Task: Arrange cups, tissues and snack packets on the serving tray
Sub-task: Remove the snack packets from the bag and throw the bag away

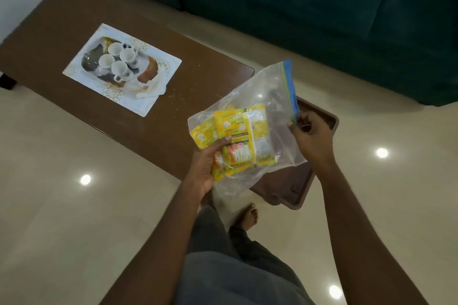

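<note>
A clear zip bag (267, 96) with a blue seal strip is held up over the table's near end. Inside it lie several yellow snack packets (235, 136). My left hand (208, 166) grips the bag's lower left side around the packets. My right hand (312, 136) pinches the bag's blue-sealed edge. On the brown table, a white patterned serving tray (81, 62) carries several white cups (117, 62) grouped together and a crumpled white tissue (151, 89) near its right edge.
A brown plastic tray (297, 188) sits partly under the bag at the end of the wooden table (49, 32). A dark green sofa (322, 7) runs along the back. Glossy beige floor surrounds the table; my bare foot (247, 215) shows below.
</note>
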